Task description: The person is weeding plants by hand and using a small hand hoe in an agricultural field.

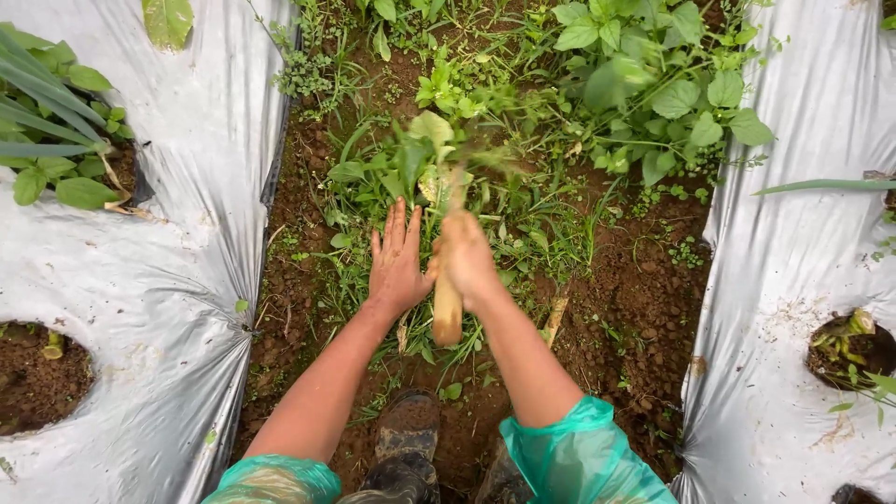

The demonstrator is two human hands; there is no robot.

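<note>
Two wide sheets of silver-grey plastic mulch (168, 280) cover the raised beds at either side, the right sheet (793, 243) creased and spotted with soil, each cut with round planting holes showing dark earth. Between them runs a furrow of reddish-brown soil (644, 308), overgrown with grass and broad-leaved weeds (653, 93), thickest toward the far end. Both forearms reach forward from green translucent raincoat sleeves (579, 457), above a pair of muddy boots (406, 448).

The left hand (397, 266) lies flat and spread wide, fingers pointing away from the person, pressed onto the low grass (355, 280) just beside the tool. The right hand (467, 259) is closed around a wooden tool handle (447, 313), gripping it near the middle.

The handle is pale, smooth, round wood with a blunt butt end. Its long axis runs almost straight away from the person, butt end toward the boots, far end pointing up the furrow into a clump of leafy weeds (425, 154). That far end is motion-blurred and buried in leaves, so the working head cannot be made out.
</note>
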